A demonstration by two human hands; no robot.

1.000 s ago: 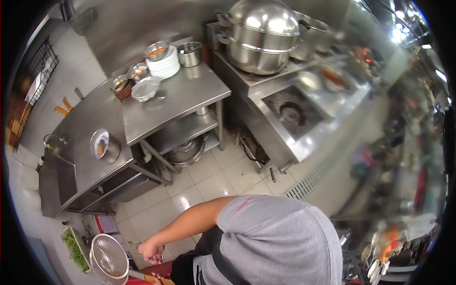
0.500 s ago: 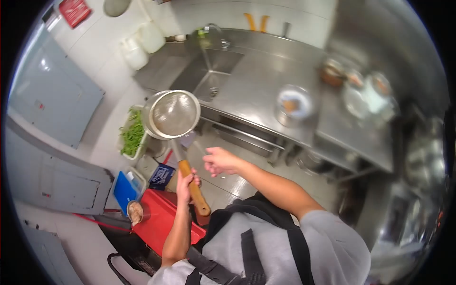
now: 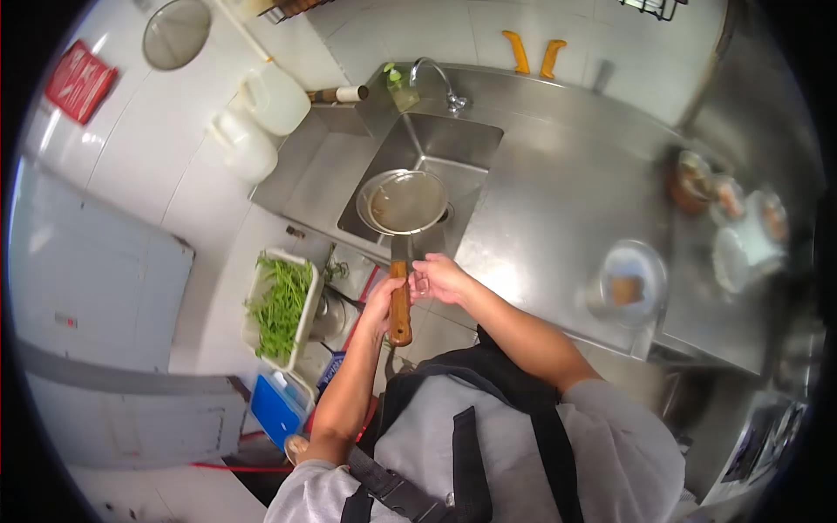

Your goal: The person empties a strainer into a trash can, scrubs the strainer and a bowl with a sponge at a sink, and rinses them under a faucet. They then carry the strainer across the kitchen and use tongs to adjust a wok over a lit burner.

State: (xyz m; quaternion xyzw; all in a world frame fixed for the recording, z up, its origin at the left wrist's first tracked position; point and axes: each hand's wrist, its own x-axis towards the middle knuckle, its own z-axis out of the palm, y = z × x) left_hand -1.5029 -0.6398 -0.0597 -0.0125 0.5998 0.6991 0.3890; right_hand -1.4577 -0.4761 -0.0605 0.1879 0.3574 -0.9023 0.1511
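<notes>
Fingers of our left hand (image 3: 381, 303) are wrapped around the wood handle (image 3: 400, 318) of the scoop (image 3: 406, 203). Our right hand (image 3: 443, 277) is just beside it with its fingers partly curled, and we can't tell if they're gripping anything. We've got the scoop's round head over the sink (image 3: 475, 139), with the tap (image 3: 445, 87) and soap bottle (image 3: 401, 92) behind it. Off to our left there's a tub (image 3: 309, 327) of greens (image 3: 283, 305), and a bowl (image 3: 629, 281) is on the counter (image 3: 549, 183) to our right, kinda blurry.
</notes>
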